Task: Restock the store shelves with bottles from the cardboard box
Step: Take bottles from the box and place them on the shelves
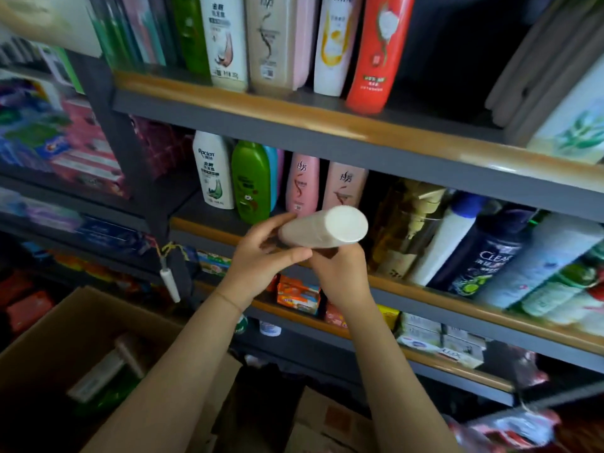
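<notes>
Gripping a pale bottle [322, 228] with both hands, the person is holding it tilted in front of the middle shelf [425, 286], its flat round end pointing up and to the right. The left hand [261, 253] is curling round the bottle's lower end: its fingers [277, 222] are lying over the top side and the thumb is crossing beneath. The right hand [340, 273] is sitting under the bottle, its fingers wrapped behind the body and mostly hidden, so how tightly they are closing cannot be told exactly.

Behind the bottle, on the middle shelf, two pink bottles [302, 184] are standing upright side by side, with one green bottle [251, 183] and one white bottle [213, 171] to their left. Right of the held bottle, several bottles are leaning, among them one dark bottle [483, 253] and one amber pump bottle [402, 223]; the blurred ones farther right cannot be counted.

On the upper shelf [294, 112], above the held bottle, one red bottle [376, 57], one white-and-gold bottle [335, 44], one beige bottle [273, 44] and one more white bottle [225, 44] are standing in a row.

Below and left of the held bottle, one open cardboard box [49, 348] is sitting, with a few blurred items inside.
</notes>
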### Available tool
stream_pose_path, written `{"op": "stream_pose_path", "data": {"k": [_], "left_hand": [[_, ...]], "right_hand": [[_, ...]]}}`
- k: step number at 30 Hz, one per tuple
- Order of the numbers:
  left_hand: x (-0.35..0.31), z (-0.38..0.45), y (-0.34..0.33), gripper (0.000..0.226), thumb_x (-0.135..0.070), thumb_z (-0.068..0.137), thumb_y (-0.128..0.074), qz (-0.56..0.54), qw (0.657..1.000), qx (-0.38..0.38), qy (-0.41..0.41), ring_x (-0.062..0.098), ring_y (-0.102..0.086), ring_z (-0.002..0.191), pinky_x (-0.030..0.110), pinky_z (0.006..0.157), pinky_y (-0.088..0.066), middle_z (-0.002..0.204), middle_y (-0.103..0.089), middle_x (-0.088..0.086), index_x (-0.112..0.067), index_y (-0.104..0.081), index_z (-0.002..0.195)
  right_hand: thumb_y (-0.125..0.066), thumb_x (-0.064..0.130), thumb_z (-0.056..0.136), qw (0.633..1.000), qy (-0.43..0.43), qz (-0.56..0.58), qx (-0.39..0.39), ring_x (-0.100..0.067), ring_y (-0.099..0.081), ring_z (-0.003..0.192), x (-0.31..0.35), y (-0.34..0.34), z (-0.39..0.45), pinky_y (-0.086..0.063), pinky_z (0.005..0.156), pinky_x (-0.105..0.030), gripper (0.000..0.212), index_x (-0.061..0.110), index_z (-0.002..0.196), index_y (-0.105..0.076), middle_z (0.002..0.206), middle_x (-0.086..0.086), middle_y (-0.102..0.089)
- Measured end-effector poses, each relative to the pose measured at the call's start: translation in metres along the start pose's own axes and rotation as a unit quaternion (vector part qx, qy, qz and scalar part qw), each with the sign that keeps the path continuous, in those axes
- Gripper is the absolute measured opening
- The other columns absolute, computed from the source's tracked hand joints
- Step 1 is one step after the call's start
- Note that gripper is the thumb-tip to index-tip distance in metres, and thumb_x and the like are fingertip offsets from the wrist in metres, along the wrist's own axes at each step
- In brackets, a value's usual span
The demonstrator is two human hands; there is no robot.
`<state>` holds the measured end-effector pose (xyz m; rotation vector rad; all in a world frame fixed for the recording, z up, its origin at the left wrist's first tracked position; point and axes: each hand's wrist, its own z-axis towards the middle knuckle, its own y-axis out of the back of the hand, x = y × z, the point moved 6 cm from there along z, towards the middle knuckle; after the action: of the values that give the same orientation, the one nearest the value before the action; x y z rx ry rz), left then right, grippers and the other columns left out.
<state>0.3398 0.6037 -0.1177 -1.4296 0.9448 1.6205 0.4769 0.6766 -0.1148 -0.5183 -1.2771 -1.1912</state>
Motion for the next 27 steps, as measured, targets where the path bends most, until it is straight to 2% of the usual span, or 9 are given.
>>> {"op": "stream_pose_path", "data": {"k": [4, 7, 10, 13, 16, 21, 23, 25, 27], "left_hand": [[0.004, 0.022, -0.001, 0.049, -0.022, 0.083, -0.081, 0.023, 1.000, -0.005, 0.004, 0.000, -0.065, 0.109, 0.014, 0.084, -0.053, 0.121, -0.068, -0.011, -0.031, -0.061, 0.127], [0.009, 0.039, 0.003, 0.042, -0.028, 0.090, -0.073, 0.067, 0.998, -0.017, 0.013, -0.013, -0.064, 0.094, 0.006, 0.078, -0.048, 0.115, -0.066, -0.014, -0.027, -0.061, 0.131], [0.020, 0.058, 0.009, 0.049, -0.042, 0.093, -0.067, 0.123, 0.992, -0.017, 0.038, 0.007, -0.057, 0.119, 0.030, 0.103, -0.048, 0.133, -0.061, -0.007, -0.029, -0.056, 0.139], [0.025, 0.070, 0.010, 0.051, -0.046, 0.096, -0.060, 0.141, 0.987, -0.018, 0.072, 0.020, -0.057, 0.123, 0.047, 0.103, -0.050, 0.137, -0.058, -0.003, -0.031, -0.049, 0.144], [0.025, 0.081, 0.010, 0.045, -0.038, 0.101, -0.055, 0.148, 0.985, -0.030, 0.082, 0.021, -0.057, 0.121, 0.048, 0.101, -0.051, 0.137, -0.058, -0.001, -0.028, -0.050, 0.143], [0.040, 0.083, 0.014, 0.044, -0.011, 0.099, -0.049, 0.113, 0.986, -0.049, 0.114, 0.020, -0.058, 0.119, 0.043, 0.101, -0.050, 0.137, -0.059, 0.000, -0.020, -0.052, 0.142], [0.045, 0.084, 0.016, 0.046, -0.009, 0.098, -0.049, 0.109, 0.986, -0.050, 0.114, 0.021, -0.063, 0.114, 0.038, 0.090, -0.055, 0.132, -0.060, -0.002, -0.019, -0.052, 0.143], [0.046, 0.085, 0.018, 0.046, -0.008, 0.098, -0.051, 0.083, 0.988, -0.046, 0.120, 0.022, -0.067, 0.104, 0.032, 0.069, -0.057, 0.118, -0.063, -0.008, -0.018, -0.051, 0.143], [0.048, 0.086, 0.018, 0.043, -0.010, 0.098, -0.053, 0.043, 0.990, -0.035, 0.131, 0.023, -0.067, 0.102, 0.030, 0.061, -0.058, 0.108, -0.063, -0.010, -0.018, -0.053, 0.141]], "right_hand": [[-0.073, 0.017, 0.085, 0.999, -0.003, -0.032, -0.007, 0.001, -0.058, 0.099, -0.003, -0.005, 0.025, -0.046, 0.078, -0.008, 0.047, 0.017, 0.128, -0.055, 0.109, 0.012, -0.062], [-0.074, 0.020, 0.084, 0.997, -0.051, -0.062, 0.009, -0.009, -0.061, 0.097, -0.015, -0.015, 0.046, -0.048, 0.073, -0.016, 0.046, 0.016, 0.125, -0.054, 0.104, 0.008, -0.062], [-0.072, 0.023, 0.084, 0.992, -0.086, -0.087, 0.017, -0.016, -0.063, 0.092, -0.029, -0.027, 0.064, -0.050, 0.069, -0.024, 0.042, 0.016, 0.121, -0.053, 0.099, 0.004, -0.063], [-0.070, 0.026, 0.086, 0.991, -0.085, -0.104, 0.011, -0.016, -0.063, 0.088, -0.034, -0.036, 0.077, -0.048, 0.060, -0.022, 0.042, 0.020, 0.121, -0.047, 0.100, 0.002, -0.064], [-0.072, 0.031, 0.086, 0.988, -0.081, -0.133, 0.002, -0.017, -0.064, 0.088, -0.037, -0.040, 0.089, -0.041, 0.054, -0.018, 0.043, 0.018, 0.117, -0.045, 0.104, -0.001, -0.065], [-0.078, 0.036, 0.081, 0.982, -0.089, -0.162, -0.023, -0.022, -0.061, 0.097, -0.045, -0.043, 0.105, -0.046, 0.068, -0.027, 0.054, 0.017, 0.119, -0.044, 0.114, -0.007, -0.059], [-0.077, 0.037, 0.082, 0.980, -0.091, -0.176, -0.022, -0.023, -0.060, 0.098, -0.046, -0.046, 0.109, -0.045, 0.069, -0.028, 0.054, 0.016, 0.118, -0.043, 0.116, -0.008, -0.057], [-0.077, 0.035, 0.082, 0.980, -0.089, -0.177, -0.029, -0.024, -0.060, 0.099, -0.045, -0.047, 0.112, -0.046, 0.071, -0.029, 0.054, 0.015, 0.119, -0.043, 0.116, -0.010, -0.056], [-0.077, 0.034, 0.082, 0.979, -0.092, -0.176, -0.035, -0.024, -0.060, 0.101, -0.045, -0.047, 0.114, -0.046, 0.073, -0.029, 0.055, 0.012, 0.121, -0.043, 0.117, -0.011, -0.057]]}}
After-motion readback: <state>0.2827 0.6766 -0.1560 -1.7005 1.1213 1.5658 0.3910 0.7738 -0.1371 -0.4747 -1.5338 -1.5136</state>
